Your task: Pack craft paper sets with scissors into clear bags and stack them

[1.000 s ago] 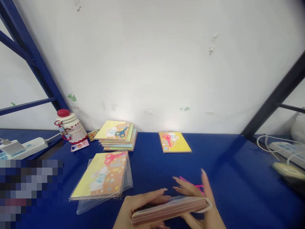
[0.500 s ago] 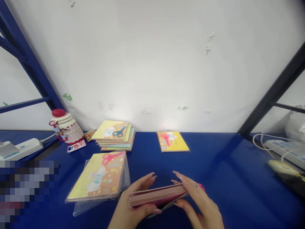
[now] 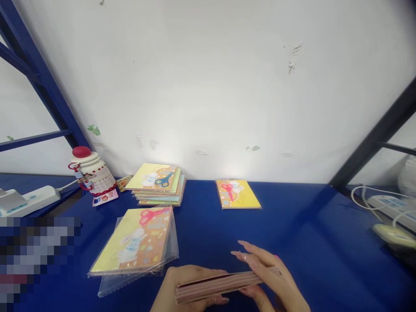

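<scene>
Left hand (image 3: 185, 284) and right hand (image 3: 273, 275) — both are gripping a layered stack (image 3: 217, 287) at opposite ends, its edges facing the viewer, above the near side of the blue table (image 3: 201, 229). Leftward, a rabbit booklet (image 3: 136, 242) is overlapping a clear sleeve (image 3: 112, 282); behind it — a booklet pile (image 3: 162, 197). One yellow booklet (image 3: 247, 197) is lying near the wall (image 3: 211, 95).

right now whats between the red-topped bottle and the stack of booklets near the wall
A small yellowish packet lies between the bottle and the stack of booklets; the head view shows it.
</scene>
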Demonstrator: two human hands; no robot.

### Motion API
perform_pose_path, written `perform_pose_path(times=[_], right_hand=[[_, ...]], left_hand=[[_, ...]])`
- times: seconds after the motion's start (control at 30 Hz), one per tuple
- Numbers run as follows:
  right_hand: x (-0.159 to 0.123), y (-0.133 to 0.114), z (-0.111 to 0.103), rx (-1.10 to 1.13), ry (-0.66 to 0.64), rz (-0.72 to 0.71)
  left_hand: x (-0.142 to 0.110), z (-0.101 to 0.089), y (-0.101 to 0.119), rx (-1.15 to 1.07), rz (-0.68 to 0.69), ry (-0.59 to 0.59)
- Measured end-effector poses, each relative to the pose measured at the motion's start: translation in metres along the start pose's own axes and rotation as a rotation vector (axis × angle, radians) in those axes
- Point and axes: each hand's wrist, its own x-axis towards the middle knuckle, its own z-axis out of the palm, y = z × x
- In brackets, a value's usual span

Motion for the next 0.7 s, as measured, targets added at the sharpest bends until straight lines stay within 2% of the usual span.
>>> perform_pose_path(times=[0.1, 0.17, 0.2, 0.3, 0.37, 0.43, 0.47, 0.7], right_hand=[[0.003, 0.001, 0.000, 0.040, -0.017, 0.024], [0.006, 0.004, -0.003, -0.020, -0.077, -0.009], [0.008, 0.006, -0.005, -0.059, -0.103, -0.049], [0.012, 0.011, -0.010, -0.165, -0.142, -0.165], [0.014, 0.013, -0.012, -0.198, -0.167, -0.206], [0.015, 0.014, -0.013, -0.204, -0.211, -0.239], [0.016, 0.015, -0.014, -0.198, -0.231, -0.254], [0.017, 0.015, -0.014, -0.166, -0.258, -0.222]], left_hand=[[-0.004, -0.001, -0.001, -0.111, -0.003, -0.010], [-0.009, -0.002, -0.002, -0.178, 0.104, 0.074], [-0.012, -0.002, -0.003, -0.155, 0.200, 0.164], [-0.018, 0.000, -0.006, 0.181, 0.568, 0.472], [-0.018, 0.002, -0.007, 0.530, 0.786, 0.566], [-0.016, 0.002, -0.008, 0.776, 0.905, 0.594], [-0.015, 0.002, -0.007, 0.829, 0.923, 0.599], [-0.011, -0.002, -0.004, 0.860, 0.923, 0.510]])
